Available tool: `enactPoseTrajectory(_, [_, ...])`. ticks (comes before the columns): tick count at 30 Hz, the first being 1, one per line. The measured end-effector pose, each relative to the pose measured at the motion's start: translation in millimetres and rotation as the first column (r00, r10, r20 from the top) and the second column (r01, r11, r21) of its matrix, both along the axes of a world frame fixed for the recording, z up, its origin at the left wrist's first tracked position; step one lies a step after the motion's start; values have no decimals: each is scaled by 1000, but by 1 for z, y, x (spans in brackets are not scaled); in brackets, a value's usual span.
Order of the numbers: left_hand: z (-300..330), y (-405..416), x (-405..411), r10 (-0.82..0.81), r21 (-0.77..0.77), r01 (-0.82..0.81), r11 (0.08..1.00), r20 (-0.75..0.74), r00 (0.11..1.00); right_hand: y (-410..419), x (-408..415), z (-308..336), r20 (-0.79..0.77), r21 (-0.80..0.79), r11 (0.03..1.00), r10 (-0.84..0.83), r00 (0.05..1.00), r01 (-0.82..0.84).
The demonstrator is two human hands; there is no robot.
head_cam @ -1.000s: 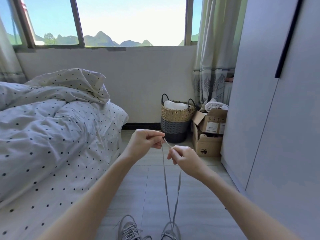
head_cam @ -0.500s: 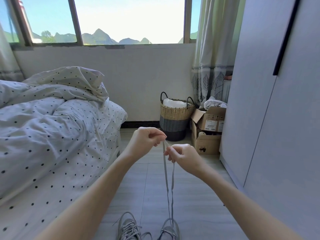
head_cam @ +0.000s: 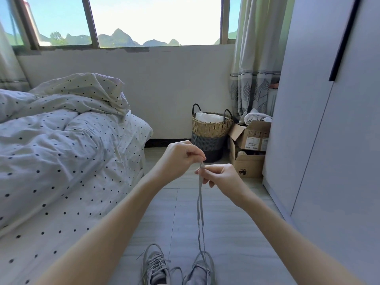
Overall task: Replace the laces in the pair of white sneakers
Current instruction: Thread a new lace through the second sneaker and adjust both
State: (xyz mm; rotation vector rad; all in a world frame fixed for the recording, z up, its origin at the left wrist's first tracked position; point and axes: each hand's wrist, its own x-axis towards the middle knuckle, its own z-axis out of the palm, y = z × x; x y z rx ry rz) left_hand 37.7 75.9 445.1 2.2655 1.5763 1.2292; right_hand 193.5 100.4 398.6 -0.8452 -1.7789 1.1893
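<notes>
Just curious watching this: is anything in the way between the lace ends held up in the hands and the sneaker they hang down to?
Nothing visible: the lace runs freely from both hands' fingers down to the right-side sneaker over bare floor.

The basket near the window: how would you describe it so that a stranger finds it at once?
Look below the window, at the foot of the white wall, left of the curtain. The basket stands on the floor beside two cardboard boxes. Unlike them it is round and woven, tan above and dark grey below, with two dark handles.
</notes>
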Motion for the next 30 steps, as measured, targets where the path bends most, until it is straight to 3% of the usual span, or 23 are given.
enactPoseTrajectory(8, [-56, 17, 14, -36, -104, 48, 993, 113, 993, 12, 17, -45, 121, -64, 996, -60, 991, 69])
enactPoseTrajectory(11, [-96, 28, 12, -32, -230, 59, 971, 121, 992, 24, 25, -76, 76, -175, 982, -62, 995, 75])
enactPoseTrajectory(14, [-164, 39, -1, 34, -479, 19, 877, 102, 994, 42, 37, -125, 45, -341, 932, -115, 992, 124])
enactPoseTrajectory(17, [-251, 42, -13, 38, -696, -45, 717, -26, 999, 54, 47, -198, 147, -453, 872, -135, 980, 188])
enactPoseTrajectory(20, [-338, 38, -17, -57, -818, -65, 572, -118, 991, 59, 55, -275, 243, -545, 803, -123, 962, 241])
enactPoseTrajectory(22, [-384, 38, -18, -130, -845, -95, 527, -190, 973, 64, 57, -310, 261, -581, 769, -134, 956, 267])
enactPoseTrajectory(26, [-446, 40, -16, -323, -841, -40, 540, -251, 913, 82, 55, -349, 241, -618, 727, -186, 953, 298])
enactPoseTrajectory(28, [-463, 38, -12, -408, -794, 3, 608, -309, 859, 89, 52, -359, 214, -644, 707, -200, 956, 293])
enactPoseTrajectory(30, [-468, 36, -11, -389, -760, 20, 649, -310, 868, 94, 50, -363, 170, -676, 685, -213, 962, 272])
